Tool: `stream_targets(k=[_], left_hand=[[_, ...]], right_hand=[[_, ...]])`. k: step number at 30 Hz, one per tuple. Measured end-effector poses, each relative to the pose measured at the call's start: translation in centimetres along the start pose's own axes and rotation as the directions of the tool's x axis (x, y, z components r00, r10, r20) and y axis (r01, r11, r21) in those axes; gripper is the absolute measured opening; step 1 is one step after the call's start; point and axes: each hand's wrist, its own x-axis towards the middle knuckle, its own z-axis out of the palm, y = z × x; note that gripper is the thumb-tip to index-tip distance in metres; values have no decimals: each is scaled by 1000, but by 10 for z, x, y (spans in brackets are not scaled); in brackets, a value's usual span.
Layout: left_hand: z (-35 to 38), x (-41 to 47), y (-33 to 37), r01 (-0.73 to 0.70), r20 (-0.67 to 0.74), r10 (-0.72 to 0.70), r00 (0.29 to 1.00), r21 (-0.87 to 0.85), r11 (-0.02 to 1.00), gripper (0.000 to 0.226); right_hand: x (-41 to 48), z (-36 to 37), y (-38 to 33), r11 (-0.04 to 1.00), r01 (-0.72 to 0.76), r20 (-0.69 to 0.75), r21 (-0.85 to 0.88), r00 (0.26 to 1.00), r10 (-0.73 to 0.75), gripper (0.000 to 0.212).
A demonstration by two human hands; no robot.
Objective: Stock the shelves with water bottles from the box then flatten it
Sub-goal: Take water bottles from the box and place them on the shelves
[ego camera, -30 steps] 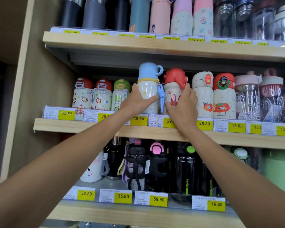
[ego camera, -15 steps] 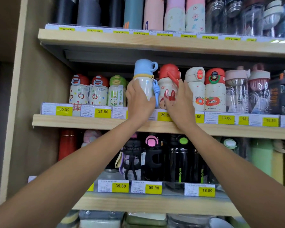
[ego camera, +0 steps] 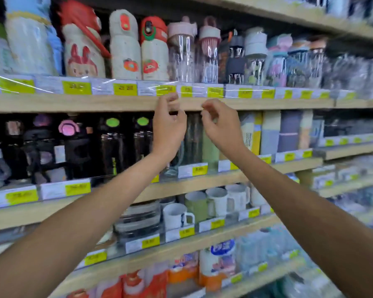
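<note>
Fingers [ego camera: 170, 100] of the left hand [ego camera: 168, 130] and right hand [ego camera: 222, 132] are curling loosely, holding nothing | upright white bunny-print water bottle with red cap [ego camera: 82, 52] is standing on the pale wooden shelf [ego camera: 73, 103] up-left, nearer the left hand | box is not showing

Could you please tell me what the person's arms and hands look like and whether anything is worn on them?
Both arms are bare as far as the frame shows: no sleeves reach the left forearm or the right forearm. The left hand and the right hand wear no gloves, and no watch, bracelet or ring is visible.
</note>
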Motion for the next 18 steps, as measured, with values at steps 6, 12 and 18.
stream_targets(k=[6,12,18], left_hand=[[144,-77,-24,119,190,-107,976,-51,992,27],[295,-164,-49,360,505,-284,815,-58,931,24],[429,-257,-54,483,784,-351,511,76,872,21]], right_hand=[[-56,-102,117,961,-224,-11,-160,974,225,22],[-123,-230,220,832,-469,24,-295,867,498,29],[-194,-338,298,590,-693,-13,-413,653,758,21]])
